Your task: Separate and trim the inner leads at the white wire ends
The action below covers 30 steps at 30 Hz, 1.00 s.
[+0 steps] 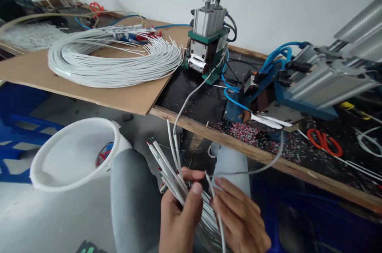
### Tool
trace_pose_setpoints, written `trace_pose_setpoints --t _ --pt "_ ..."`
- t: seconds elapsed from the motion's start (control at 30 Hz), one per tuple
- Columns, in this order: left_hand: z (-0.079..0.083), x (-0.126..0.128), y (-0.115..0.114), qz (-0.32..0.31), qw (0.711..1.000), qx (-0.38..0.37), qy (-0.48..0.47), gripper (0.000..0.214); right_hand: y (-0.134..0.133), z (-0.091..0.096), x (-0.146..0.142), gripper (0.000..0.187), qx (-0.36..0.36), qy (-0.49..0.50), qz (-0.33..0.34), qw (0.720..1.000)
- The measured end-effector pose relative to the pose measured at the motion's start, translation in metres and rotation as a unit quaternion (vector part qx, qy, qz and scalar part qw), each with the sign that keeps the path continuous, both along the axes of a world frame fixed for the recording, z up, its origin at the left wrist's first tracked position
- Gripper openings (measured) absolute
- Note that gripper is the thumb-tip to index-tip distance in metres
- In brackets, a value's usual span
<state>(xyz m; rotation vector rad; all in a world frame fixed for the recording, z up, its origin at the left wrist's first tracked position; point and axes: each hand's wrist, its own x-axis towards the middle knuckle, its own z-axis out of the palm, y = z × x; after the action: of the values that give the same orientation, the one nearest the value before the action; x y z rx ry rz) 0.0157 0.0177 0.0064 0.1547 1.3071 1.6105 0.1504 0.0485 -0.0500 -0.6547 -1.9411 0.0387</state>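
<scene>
A bundle of thin white cables [167, 169] is gripped in my left hand [182, 215], above my lap. Their cut ends fan up and to the left, several showing small red or green wire tips. My right hand [238, 213] is close beside it, fingers curled on a single white cable [219, 213] that stands apart from the bundle. That cable's tip points up near my left forefinger. Below my hands the rest of the cables run down between my legs, partly hidden by my palms.
A big coil of white cable [116, 74] lies on a cardboard sheet [125, 100]. Two pneumatic presses [205, 38] stand on the black bench [191, 98], which is strewn with coloured scraps. Orange-handled scissors [324, 141] lie to the right. A white bucket [38, 161] stands at lower left.
</scene>
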Motion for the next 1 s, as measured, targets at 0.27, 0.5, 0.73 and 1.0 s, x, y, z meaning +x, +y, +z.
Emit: trace_pose_setpoints --t 0.27,0.5,0.73,1.0 --pt "-0.021 -0.01 -0.019 0.117 0.99 0.068 -0.046 0.038 0.075 0.032 -0.049 0.052 -0.083 -0.193 0.085 0.974" --pt "-0.024 -0.006 -0.026 0.011 1.0 0.02 -0.002 0.058 0.048 0.07 -0.057 0.017 -0.349 -0.021 0.208 0.913" --pt "-0.032 -0.014 -0.025 0.033 0.993 0.014 0.113 0.039 0.04 0.066 -0.053 0.012 -0.418 0.095 0.178 0.886" --pt "-0.024 -0.014 -0.021 -0.046 0.998 -0.003 0.044 0.052 0.018 0.046 -0.03 0.04 -0.616 0.068 0.155 0.769"
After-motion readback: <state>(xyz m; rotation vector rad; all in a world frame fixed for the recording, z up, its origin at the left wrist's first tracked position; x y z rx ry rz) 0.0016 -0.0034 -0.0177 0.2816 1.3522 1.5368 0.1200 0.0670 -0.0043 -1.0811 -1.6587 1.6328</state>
